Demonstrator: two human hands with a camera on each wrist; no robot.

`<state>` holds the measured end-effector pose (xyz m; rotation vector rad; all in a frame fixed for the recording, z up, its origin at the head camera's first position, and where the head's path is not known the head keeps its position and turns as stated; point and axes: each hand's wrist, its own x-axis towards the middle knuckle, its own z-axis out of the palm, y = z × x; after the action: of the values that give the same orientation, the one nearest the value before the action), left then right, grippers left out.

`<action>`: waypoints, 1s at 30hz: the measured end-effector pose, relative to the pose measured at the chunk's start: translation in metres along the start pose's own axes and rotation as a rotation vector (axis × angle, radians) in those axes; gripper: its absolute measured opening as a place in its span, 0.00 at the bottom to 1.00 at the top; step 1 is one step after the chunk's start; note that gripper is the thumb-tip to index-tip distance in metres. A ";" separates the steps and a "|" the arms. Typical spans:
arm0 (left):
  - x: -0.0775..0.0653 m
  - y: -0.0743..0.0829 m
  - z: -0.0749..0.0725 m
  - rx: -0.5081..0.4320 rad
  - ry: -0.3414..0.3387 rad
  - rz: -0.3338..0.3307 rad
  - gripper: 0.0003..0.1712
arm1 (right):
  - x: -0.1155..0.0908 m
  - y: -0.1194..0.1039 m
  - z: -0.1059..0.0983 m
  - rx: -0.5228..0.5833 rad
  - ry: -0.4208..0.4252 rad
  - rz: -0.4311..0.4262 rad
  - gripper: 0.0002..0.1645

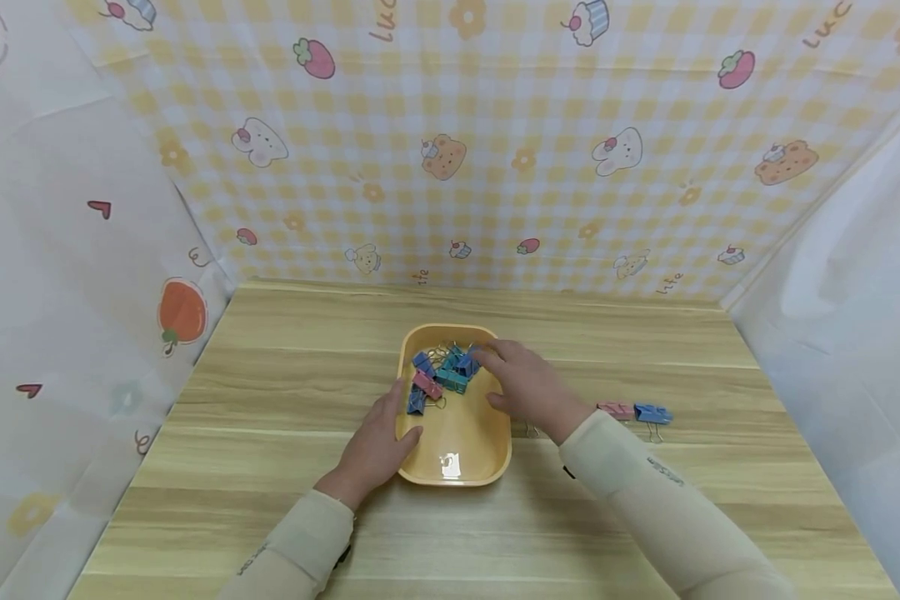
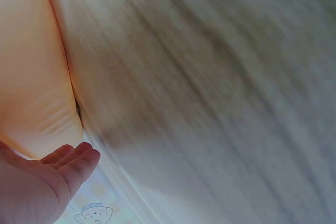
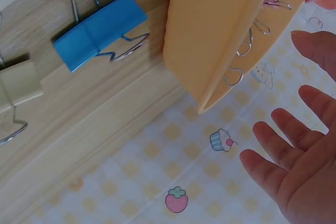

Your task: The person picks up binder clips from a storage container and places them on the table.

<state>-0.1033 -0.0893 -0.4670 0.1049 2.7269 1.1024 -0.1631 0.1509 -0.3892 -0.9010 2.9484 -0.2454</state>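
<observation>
A yellow-orange tray (image 1: 457,450) stands mid-table with several blue, teal and pink binder clips inside, mostly toward its far left. Beside the tray's left wall is my left hand (image 1: 372,442), its fingers extended along the outside and its thumb over the near-left rim. Over the right rim reaches my right hand (image 1: 528,385), fingertips near a blue binder clip (image 1: 468,363). The right wrist view shows that hand (image 3: 299,156) with fingers spread and nothing between them. In the left wrist view, the left hand's fingers (image 2: 79,166) lie straight by the tray wall (image 2: 37,77).
Right of the tray, a pink binder clip (image 1: 617,410) and a blue one (image 1: 652,414) lie on the wooden table (image 1: 285,358). The right wrist view shows a blue clip (image 3: 100,32) and a pale yellowish clip (image 3: 20,85) beside the tray. Patterned cloth (image 1: 487,192) hangs behind.
</observation>
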 end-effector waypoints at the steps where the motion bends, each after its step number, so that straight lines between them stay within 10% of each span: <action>1: 0.000 0.000 0.000 0.002 0.001 0.002 0.47 | 0.001 -0.002 0.000 0.003 -0.012 0.002 0.40; 30: -0.003 0.001 -0.002 0.002 -0.005 0.014 0.47 | 0.035 -0.019 0.020 0.004 -0.074 -0.028 0.35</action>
<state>-0.1013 -0.0906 -0.4644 0.1265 2.7270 1.1023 -0.1804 0.1130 -0.4055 -0.9308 2.8690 -0.2137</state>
